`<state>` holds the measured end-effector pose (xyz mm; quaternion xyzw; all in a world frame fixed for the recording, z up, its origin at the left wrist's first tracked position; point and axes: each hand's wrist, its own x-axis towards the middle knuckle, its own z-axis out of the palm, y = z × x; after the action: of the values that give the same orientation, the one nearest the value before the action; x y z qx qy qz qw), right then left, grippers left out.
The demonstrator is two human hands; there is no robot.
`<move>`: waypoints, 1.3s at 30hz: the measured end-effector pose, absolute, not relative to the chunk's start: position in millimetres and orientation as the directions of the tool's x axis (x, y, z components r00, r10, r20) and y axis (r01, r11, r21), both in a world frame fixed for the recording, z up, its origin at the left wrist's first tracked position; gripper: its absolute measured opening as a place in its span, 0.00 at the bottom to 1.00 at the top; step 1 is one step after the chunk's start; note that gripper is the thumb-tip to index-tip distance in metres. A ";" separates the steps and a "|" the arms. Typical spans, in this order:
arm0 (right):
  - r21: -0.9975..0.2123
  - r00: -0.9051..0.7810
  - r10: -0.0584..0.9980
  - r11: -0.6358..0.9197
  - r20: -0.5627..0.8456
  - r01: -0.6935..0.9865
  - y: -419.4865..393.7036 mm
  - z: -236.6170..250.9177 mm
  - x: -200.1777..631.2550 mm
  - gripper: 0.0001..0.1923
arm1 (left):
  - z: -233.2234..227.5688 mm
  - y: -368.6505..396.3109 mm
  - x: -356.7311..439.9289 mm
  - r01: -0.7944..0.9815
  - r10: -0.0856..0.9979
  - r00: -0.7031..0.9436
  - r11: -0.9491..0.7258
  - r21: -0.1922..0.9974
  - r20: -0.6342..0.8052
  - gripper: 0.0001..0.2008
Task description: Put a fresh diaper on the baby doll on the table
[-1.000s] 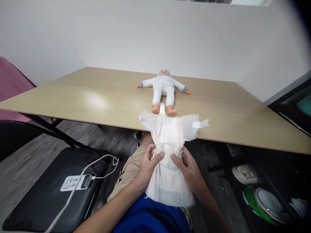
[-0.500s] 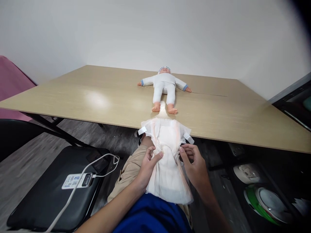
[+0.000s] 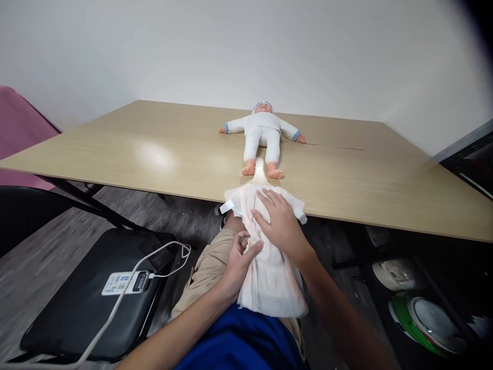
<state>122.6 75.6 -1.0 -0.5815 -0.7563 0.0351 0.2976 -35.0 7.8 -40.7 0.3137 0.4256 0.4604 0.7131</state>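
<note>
My left hand (image 3: 239,259) pinches the white diaper (image 3: 269,277) at lower centre while my right hand (image 3: 279,222) lies flat and open on it, below the doll (image 3: 262,136) on the worktop (image 3: 154,154).

Plain white wall (image 3: 246,46) behind, bare and evenly lit. Long light-wood table (image 3: 154,154) across the middle, seam running through its top at the far right, soft glare of overhead light on its left half, dark metal legs (image 3: 96,208) beneath. Grey wood-pattern floor (image 3: 50,246) under it. Black chair seat (image 3: 88,298) at lower left, carrying a power bank (image 3: 125,283) with a white cable (image 3: 115,313). Pink surface (image 3: 19,133) at the far left edge. Dark shelving (image 3: 466,174) at right, with a green-rimmed round object (image 3: 421,321) low down.
</note>
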 end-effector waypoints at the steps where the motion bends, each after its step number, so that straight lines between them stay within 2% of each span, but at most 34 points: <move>1: -0.379 -0.176 0.914 0.319 0.367 0.869 80.7 -2.0 121.0 0.29 | -41.6 10.7 -37.9 -0.343 0.935 0.208 0.345 0.874 -0.288 0.35; 3: -0.338 -0.210 0.929 0.312 0.305 0.888 87.9 -3.3 119.4 0.29 | -37.6 22.3 -49.4 -0.158 0.950 0.248 0.234 0.959 -0.191 0.31; 5: -0.303 -0.224 0.934 0.307 0.279 0.902 92.2 -3.9 120.0 0.31 | -23.8 42.5 -67.1 0.125 0.925 0.372 0.027 0.992 -0.072 0.24; 6: -0.290 -0.231 0.935 0.307 0.268 0.906 93.6 -4.1 121.1 0.32 | -13.5 55.6 -76.9 0.272 0.893 0.450 -0.112 0.956 -0.024 0.20; 8: -0.276 -0.251 0.937 0.315 0.243 0.908 95.7 -4.5 123.8 0.32 | 10.6 86.1 -94.8 0.491 0.811 0.578 -0.436 0.754 0.093 0.18; 10: -0.271 -0.269 0.936 0.326 0.225 0.906 97.1 -5.0 126.2 0.33 | 34.7 119.4 -106.6 0.535 0.722 0.685 -0.590 0.604 0.099 0.19; 12: -0.268 -0.280 0.935 0.333 0.220 0.904 97.9 -5.6 127.4 0.33 | 53.9 152.9 -111.1 0.481 0.650 0.749 -0.666 0.570 0.127 0.19; 14: -0.264 -0.276 0.933 0.333 0.229 0.905 98.1 -6.1 127.3 0.33 | 66.2 185.5 -110.3 0.471 0.638 0.729 -0.729 0.497 0.246 0.17; 16: -0.258 -0.267 0.934 0.326 0.237 0.910 97.9 -6.4 126.3 0.33 | 72.3 217.1 -107.2 0.531 0.626 0.660 -0.780 0.331 0.415 0.14; 18: -0.255 -0.258 0.934 0.320 0.248 0.913 97.6 -6.7 125.3 0.33 | 74.1 247.0 -103.8 0.596 0.583 0.650 -0.789 0.149 0.487 0.15; 21: -0.255 -0.246 0.929 0.318 0.277 0.913 97.8 -7.5 124.1 0.33 | 72.7 284.3 -98.5 0.605 0.543 0.739 -0.796 -0.037 0.398 0.29; 25: -0.265 -0.234 0.924 0.317 0.302 0.911 99.5 -8.9 122.5 0.33 | 67.5 315.6 -85.4 0.478 0.438 0.873 -0.857 -0.194 0.216 0.47; 31: -0.269 -0.222 0.931 0.302 0.290 0.915 103.8 -9.0 120.6 0.35 | 60.4 342.5 -55.3 0.305 0.281 0.951 -0.925 -0.228 0.131 0.52; 35: -0.254 -0.260 0.931 0.325 0.257 0.911 105.8 -5.7 123.0 0.35 | 60.6 357.9 -39.9 0.178 0.163 0.983 -0.947 -0.267 0.079 0.61; 39: -0.284 -0.272 0.930 0.337 0.245 0.897 106.4 -2.2 126.0 0.34 | 65.0 366.2 -29.7 0.093 0.099 0.995 -0.941 -0.325 -0.004 0.64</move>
<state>126.0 106.4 -2.2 -0.5739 -0.7963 0.0443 0.1860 -29.7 366.2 65.0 0.9851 0.0487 -0.0101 -0.1644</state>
